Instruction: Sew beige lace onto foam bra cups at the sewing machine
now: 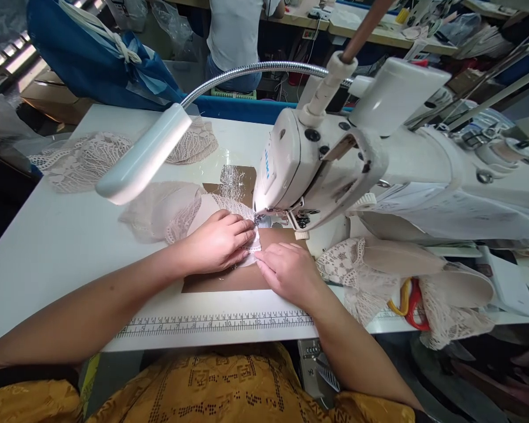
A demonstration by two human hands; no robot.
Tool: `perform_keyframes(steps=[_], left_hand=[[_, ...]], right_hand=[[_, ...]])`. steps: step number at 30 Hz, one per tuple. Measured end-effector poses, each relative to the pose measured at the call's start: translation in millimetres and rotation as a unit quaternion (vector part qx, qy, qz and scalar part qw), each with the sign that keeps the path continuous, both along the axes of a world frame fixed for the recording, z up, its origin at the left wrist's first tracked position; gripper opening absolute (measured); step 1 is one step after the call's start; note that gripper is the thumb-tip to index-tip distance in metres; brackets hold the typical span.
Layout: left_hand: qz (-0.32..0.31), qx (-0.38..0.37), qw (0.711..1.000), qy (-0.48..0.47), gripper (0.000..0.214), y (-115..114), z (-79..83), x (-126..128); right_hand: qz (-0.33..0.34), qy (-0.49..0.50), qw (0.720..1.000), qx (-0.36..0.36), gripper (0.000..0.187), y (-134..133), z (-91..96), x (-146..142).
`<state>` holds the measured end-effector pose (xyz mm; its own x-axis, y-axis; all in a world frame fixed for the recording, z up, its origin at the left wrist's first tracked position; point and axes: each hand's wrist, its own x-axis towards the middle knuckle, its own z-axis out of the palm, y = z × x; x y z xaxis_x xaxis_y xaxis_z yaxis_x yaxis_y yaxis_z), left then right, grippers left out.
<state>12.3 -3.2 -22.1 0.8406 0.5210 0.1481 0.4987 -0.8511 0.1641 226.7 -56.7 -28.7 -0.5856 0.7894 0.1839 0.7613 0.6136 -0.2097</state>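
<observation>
A piece of pale lace fabric (185, 218) lies under the needle area of a white sewing machine (286, 158). My left hand (220, 239) rests flat on this lace, its fingers stretched toward the presser foot. Just right of it, my right hand (286, 270) pinches the near edge of the lace between thumb and forefinger. Beneath the fabric a brown sheet (216, 282) covers part of the white table (70, 264). The needle tip itself is too small to make out.
A lamp (145, 155) on a bendy metal neck hangs over the table's left. More lace pieces (92, 155) lie at the back left. On the right are lace cups (397, 264) and red-and-yellow-handled scissors (412, 302). A printed ruler (220, 323) runs along the front edge. Behind, a person (233, 41) sits.
</observation>
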Motion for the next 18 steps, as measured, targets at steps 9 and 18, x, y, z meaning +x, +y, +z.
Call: perform_keyframes(steps=[9, 18], left_hand=[[0.002, 0.009, 1.0, -0.016, 0.037, 10.4, -4.6, -1.7], [-0.009, 0.029, 1.0, -0.001, 0.035, 3.2, -3.7, 1.2]], right_hand=[[-0.019, -0.006, 1.0, -0.004, 0.025, -0.2, -1.8, -2.6], [-0.051, -0.029, 0.998, -0.019, 0.023, -0.6, -4.1, -3.7]])
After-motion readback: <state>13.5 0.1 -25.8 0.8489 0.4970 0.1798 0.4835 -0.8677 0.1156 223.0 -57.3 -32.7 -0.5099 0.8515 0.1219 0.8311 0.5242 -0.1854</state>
